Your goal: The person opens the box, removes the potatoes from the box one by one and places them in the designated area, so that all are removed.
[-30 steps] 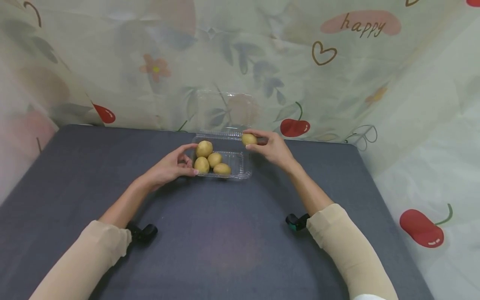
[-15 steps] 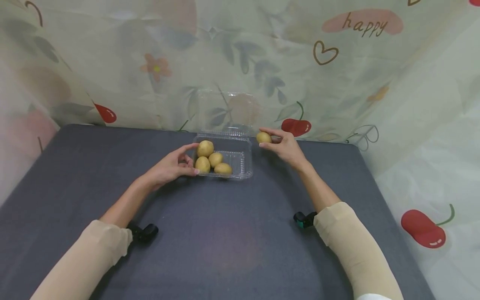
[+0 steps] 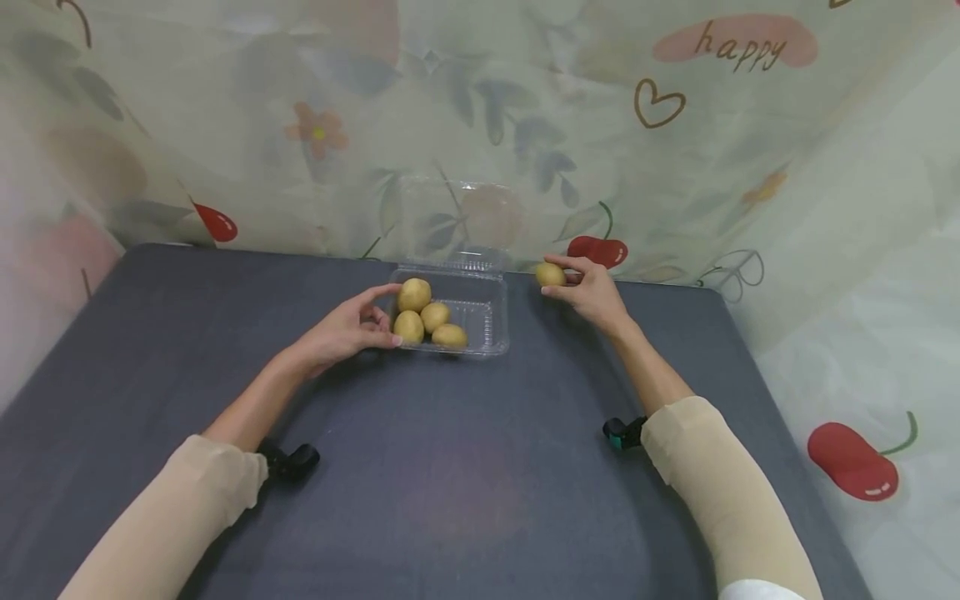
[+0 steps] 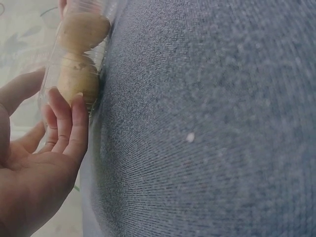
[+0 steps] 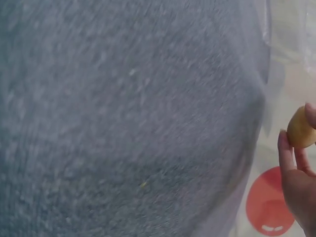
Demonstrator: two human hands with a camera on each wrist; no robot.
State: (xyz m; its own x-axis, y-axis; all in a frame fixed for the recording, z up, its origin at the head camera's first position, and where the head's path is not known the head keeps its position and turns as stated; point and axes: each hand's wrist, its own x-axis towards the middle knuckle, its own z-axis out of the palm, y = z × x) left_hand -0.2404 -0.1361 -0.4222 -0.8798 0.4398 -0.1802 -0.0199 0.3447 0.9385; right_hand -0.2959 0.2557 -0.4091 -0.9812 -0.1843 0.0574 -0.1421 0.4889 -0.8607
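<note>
A clear plastic clamshell box (image 3: 491, 342) stands near the back edge of the table, its lid (image 3: 459, 221) raised behind it. Several small yellow potatoes (image 3: 435, 317) are grouped in its left part. My left hand (image 3: 348, 329) holds the box at its left end, thumb at the front corner and index finger farther back. In the left wrist view, fingertips (image 4: 79, 101) touch the clear wall, with potatoes showing through. To the right of the box, my right hand (image 3: 592, 292) pinches one potato (image 3: 550, 275) between thumb and fingers, above the table's back edge.
Dark grey cloth covers the table (image 3: 450, 483). A printed curtain (image 3: 487, 100) hangs right behind it and along both sides. Black wrist devices (image 3: 296, 462) sit at both cuffs.
My right hand has carried the pinched potato rightward, from over the box's back right corner to a spot beside the box. My left hand stays on the box.
</note>
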